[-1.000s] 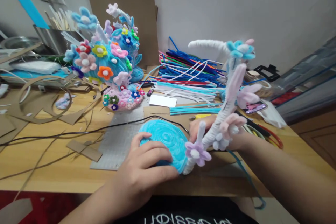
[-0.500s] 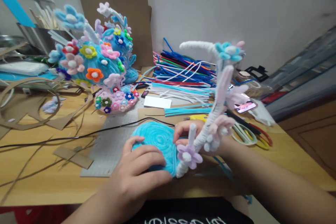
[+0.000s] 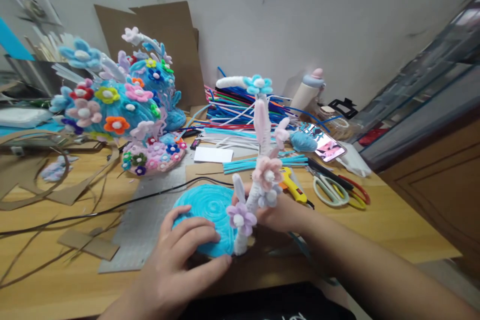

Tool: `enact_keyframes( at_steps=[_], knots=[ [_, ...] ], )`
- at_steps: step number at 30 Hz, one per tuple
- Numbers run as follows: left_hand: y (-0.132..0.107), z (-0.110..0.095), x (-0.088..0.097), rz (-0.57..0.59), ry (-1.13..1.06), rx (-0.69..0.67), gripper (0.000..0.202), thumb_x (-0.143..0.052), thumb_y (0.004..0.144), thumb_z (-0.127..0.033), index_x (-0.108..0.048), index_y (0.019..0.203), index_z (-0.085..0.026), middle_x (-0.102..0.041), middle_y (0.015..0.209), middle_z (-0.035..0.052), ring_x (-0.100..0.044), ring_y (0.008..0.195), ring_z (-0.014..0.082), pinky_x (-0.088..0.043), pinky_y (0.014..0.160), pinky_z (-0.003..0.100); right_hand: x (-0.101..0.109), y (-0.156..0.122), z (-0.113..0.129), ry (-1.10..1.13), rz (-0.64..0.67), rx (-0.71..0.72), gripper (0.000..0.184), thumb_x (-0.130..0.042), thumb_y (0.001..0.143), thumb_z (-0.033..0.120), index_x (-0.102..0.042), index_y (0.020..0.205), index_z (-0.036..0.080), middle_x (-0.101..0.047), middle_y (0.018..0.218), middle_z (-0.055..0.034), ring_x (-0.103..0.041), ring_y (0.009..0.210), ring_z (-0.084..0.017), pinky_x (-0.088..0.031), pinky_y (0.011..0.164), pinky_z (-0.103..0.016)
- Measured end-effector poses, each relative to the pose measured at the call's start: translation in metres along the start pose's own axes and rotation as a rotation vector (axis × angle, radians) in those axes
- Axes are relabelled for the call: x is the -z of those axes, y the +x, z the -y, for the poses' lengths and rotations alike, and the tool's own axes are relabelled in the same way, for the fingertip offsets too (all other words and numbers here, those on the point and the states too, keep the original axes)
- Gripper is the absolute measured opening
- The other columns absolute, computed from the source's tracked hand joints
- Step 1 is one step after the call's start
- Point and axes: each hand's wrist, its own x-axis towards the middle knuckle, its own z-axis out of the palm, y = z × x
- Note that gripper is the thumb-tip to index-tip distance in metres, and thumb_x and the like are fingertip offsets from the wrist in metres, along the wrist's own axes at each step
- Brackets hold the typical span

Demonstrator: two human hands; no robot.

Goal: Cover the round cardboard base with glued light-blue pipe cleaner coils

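Lower centre: left hand (image 3: 178, 255), fingers spread on blue disc (image 3: 204, 197) | right hand (image 3: 279, 214), grip unclear | flowered stem (image 3: 253, 197) could tip if bumped

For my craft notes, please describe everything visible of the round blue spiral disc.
This bright blue disc, wound spirally from fuzzy strands, faces up near the front of the wooden table. The left hand covers its near left part, touching it. At its right edge stands a white wrapped stem with pastel flowers; whether attached is unclear.

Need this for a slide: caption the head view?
Left hand on a coiled blue disc, right hand behind a flowered white stem.
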Motion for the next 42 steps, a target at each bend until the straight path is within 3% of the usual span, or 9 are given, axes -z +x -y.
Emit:
enact_keyframes(
  at_steps=[5, 10, 13, 17, 20, 25, 33, 37, 42],
  knots=[
    [-0.002, 0.001, 0.002, 0.023, 0.017, 0.017, 0.031, -0.046, 0.093, -0.01, -0.068, 0.098, -0.032, -0.065, 0.095, -0.0015, -0.058, 0.098, 0.0146, -0.028, 0.107, 0.046, -0.003, -0.003, 0.004, 0.006, -0.104, -0.057, 0.01, -0.064, 0.073, 0.027, -0.06, 0.082, 0.025, -0.065, 0.078, -0.0009, -0.06, 0.074, -0.022, -0.052, 0.067, -0.035],
    [-0.005, 0.003, 0.002, 0.028, 0.035, 0.043, 0.027, -0.056, 0.09, -0.015, -0.066, 0.1, -0.037, -0.067, 0.095, -0.004, -0.06, 0.095, 0.0143, -0.033, 0.108, 0.044, 0.011, -0.004, -0.006, -0.046, -0.247, -0.158, 0.008, -0.065, 0.076, 0.028, -0.067, 0.078, 0.021, -0.067, 0.079, 0.0004, -0.063, 0.07, -0.017, -0.053, 0.062, -0.029],
    [-0.007, 0.005, 0.002, 0.029, 0.031, 0.041, 0.028, -0.057, 0.089, -0.015, -0.066, 0.101, -0.038, -0.067, 0.095, -0.0043, -0.061, 0.095, 0.0141, -0.033, 0.108, 0.045, 0.052, -0.005, -0.038, -0.154, -0.553, -0.338, 0.024, -0.048, 0.094, 0.032, -0.068, 0.095, 0.018, -0.069, 0.091, -0.0031, -0.066, 0.079, -0.018, -0.055, 0.071, -0.034],
    [-0.008, 0.006, 0.001, 0.035, 0.033, 0.038, 0.029, -0.058, 0.088, -0.014, -0.065, 0.102, -0.038, -0.067, 0.096, -0.0045, -0.061, 0.095, 0.014, -0.033, 0.108, 0.045, 0.115, -0.017, -0.104, -0.392, -0.984, -0.648, 0.031, -0.059, 0.093, 0.032, -0.057, 0.122, 0.02, -0.058, 0.126, -0.0086, -0.06, 0.106, -0.024, -0.052, 0.088, -0.044],
    [-0.01, 0.007, 0.0, 0.04, 0.04, 0.034, 0.028, -0.059, 0.088, -0.016, -0.065, 0.103, -0.038, -0.068, 0.096, -0.0043, -0.061, 0.095, 0.0143, -0.033, 0.108, 0.045, 0.138, -0.028, -0.144, -0.496, -1.046, -0.804, 0.034, -0.06, 0.093, 0.031, -0.056, 0.123, 0.018, -0.058, 0.126, -0.0091, -0.061, 0.106, -0.025, -0.052, 0.088, -0.046],
    [-0.011, 0.013, 0.002, 0.062, 0.053, -0.01, 0.031, -0.059, 0.088, -0.015, -0.065, 0.105, -0.04, -0.068, 0.097, -0.004, -0.06, 0.098, 0.0153, -0.032, 0.108, 0.045, 0.133, -0.03, -0.173, -0.613, -0.993, -0.804, 0.032, -0.059, 0.093, 0.032, -0.056, 0.122, 0.018, -0.059, 0.123, -0.0087, -0.062, 0.103, -0.023, -0.054, 0.085, -0.044],
    [-0.011, 0.008, 0.003, 0.11, 0.057, 0.079, 0.017, -0.056, 0.091, -0.021, -0.066, 0.096, -0.034, -0.069, 0.096, -0.0035, -0.06, 0.1, 0.0157, -0.031, 0.11, 0.044, 0.126, -0.036, -0.166, -0.765, -0.945, -0.653, 0.032, -0.059, 0.093, 0.033, -0.056, 0.121, 0.017, -0.062, 0.118, -0.0079, -0.063, 0.099, -0.022, -0.054, 0.083, -0.043],
    [-0.014, 0.01, 0.003, 0.115, 0.072, 0.146, 0.009, -0.058, 0.09, -0.03, -0.066, 0.094, -0.031, -0.069, 0.093, -0.003, -0.062, 0.098, 0.0168, -0.036, 0.109, 0.043, 0.14, -0.052, -0.141, -0.84, -0.953, -0.549, 0.033, -0.062, 0.09, 0.034, -0.057, 0.119, 0.017, -0.063, 0.111, -0.0072, -0.063, 0.094, -0.022, -0.053, 0.082, -0.043],
    [-0.016, 0.02, 0.008, 0.139, 0.096, -0.012, 0.025, -0.059, 0.089, -0.022, -0.066, 0.102, -0.042, -0.07, 0.098, -0.0073, -0.062, 0.102, 0.0142, -0.03, 0.114, 0.041, 0.173, -0.045, -0.108, -0.907, -1.062, -0.388, 0.034, -0.069, 0.075, 0.021, -0.059, 0.107, 0.02, -0.065, 0.104, -0.0131, -0.061, 0.09, -0.031, -0.049, 0.078, -0.044]
  ],
)
